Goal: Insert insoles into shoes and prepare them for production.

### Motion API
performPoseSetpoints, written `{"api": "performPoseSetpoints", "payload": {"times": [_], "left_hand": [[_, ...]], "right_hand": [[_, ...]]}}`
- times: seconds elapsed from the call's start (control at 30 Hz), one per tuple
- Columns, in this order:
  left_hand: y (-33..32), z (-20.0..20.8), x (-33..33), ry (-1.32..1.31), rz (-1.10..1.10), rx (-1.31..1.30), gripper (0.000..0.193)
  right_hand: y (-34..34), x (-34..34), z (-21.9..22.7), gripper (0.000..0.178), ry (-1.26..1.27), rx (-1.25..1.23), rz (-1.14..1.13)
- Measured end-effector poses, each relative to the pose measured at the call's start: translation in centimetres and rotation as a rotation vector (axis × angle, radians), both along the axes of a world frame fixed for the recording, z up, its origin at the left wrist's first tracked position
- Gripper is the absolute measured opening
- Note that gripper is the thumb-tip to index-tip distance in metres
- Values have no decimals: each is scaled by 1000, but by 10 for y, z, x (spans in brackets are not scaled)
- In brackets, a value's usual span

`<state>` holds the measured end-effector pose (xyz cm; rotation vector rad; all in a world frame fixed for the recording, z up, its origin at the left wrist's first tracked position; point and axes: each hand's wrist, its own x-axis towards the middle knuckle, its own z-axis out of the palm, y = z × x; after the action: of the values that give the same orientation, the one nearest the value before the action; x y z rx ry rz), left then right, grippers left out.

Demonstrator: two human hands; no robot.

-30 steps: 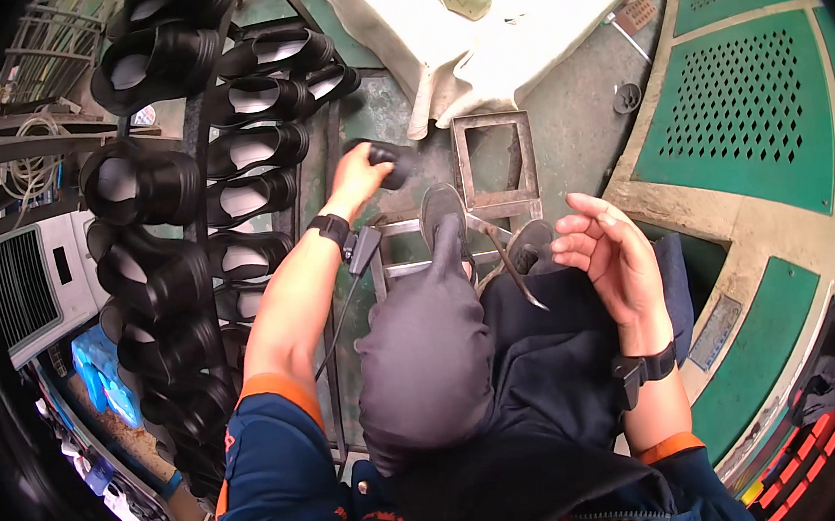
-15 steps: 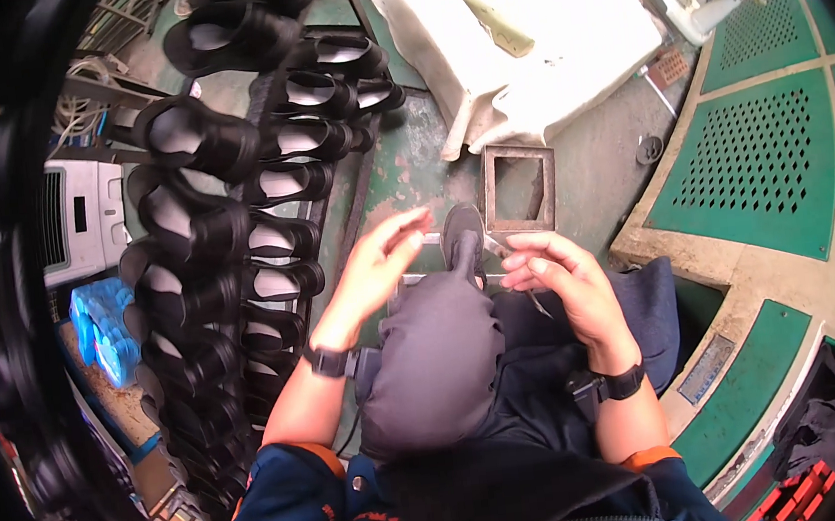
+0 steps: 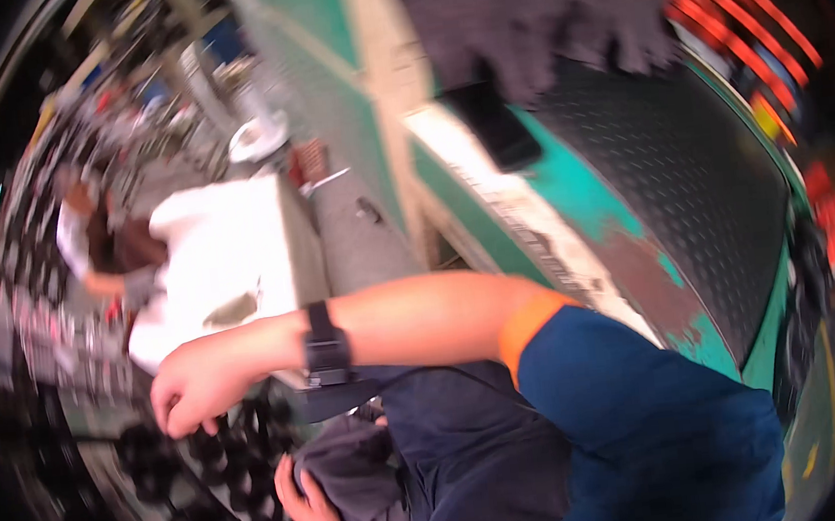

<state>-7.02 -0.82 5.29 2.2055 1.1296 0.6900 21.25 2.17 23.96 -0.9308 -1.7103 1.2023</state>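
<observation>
The left hand (image 3: 311,510) is beside the grey cloth (image 3: 356,472)

Motion blur, fisheye distortion — white cloth (image 3: 220,241) overexposed

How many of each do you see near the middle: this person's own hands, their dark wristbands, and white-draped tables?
Hands: 2, right hand and left hand
Dark wristbands: 2, one partly cut off by the lower edge
White-draped table: 1
Total: 5
</observation>
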Motion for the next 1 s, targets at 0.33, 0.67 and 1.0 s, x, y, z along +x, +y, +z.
{"api": "performPoseSetpoints", "payload": {"times": [0.33,0.67,1.0], "left_hand": [[-26,26,8,312,-22,476,35],[-18,34,27,358,-82,374,33],[-17,22,13,314,-102,378,34]], "right_hand": [[-258,290,87,41,-451,-190,-667],[-482,499,-12,57,-1287,-648,-2093],[-507,475,35,56,-1738,-495,-1916]]}}
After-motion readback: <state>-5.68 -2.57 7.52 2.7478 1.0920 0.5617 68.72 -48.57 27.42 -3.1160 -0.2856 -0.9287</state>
